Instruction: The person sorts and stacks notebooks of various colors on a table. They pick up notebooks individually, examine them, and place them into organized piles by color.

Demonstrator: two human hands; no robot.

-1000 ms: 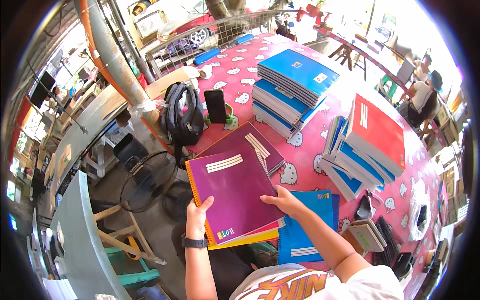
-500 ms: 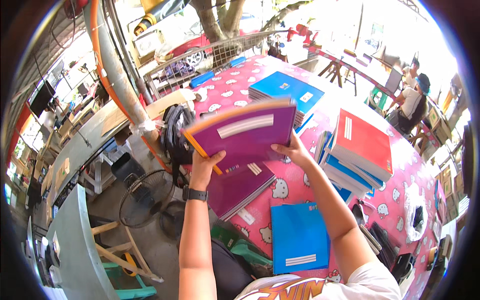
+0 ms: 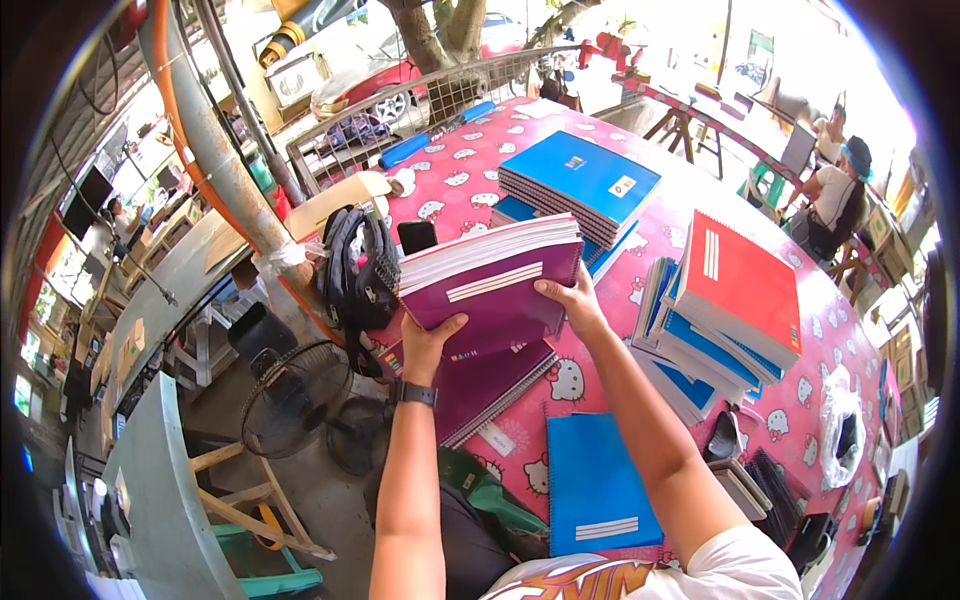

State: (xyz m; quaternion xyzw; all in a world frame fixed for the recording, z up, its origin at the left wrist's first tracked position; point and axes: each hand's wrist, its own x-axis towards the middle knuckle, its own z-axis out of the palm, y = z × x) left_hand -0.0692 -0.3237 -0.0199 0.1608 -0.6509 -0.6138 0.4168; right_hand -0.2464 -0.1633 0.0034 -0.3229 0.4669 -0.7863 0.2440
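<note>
My left hand (image 3: 428, 338) and my right hand (image 3: 571, 296) hold a stack of purple spiral notebooks (image 3: 492, 280) lifted above the table, one hand at each lower corner. Under the stack another purple notebook (image 3: 488, 388) lies flat on the pink patterned tablecloth (image 3: 560, 377). A single blue notebook (image 3: 594, 480) lies near my body, by my right forearm. Beyond the lifted stack stands a pile of blue notebooks (image 3: 582, 188).
A pile of red and blue notebooks (image 3: 728, 305) stands at the right. A black backpack (image 3: 356, 263) and a dark phone (image 3: 416, 236) sit at the table's left edge. A floor fan (image 3: 285, 398) stands below. A person (image 3: 835, 195) sits at a far table.
The purple stack rose from the table a second ago and has since tipped from steeply tilted to nearly level, moving away from me toward the blue pile.
</note>
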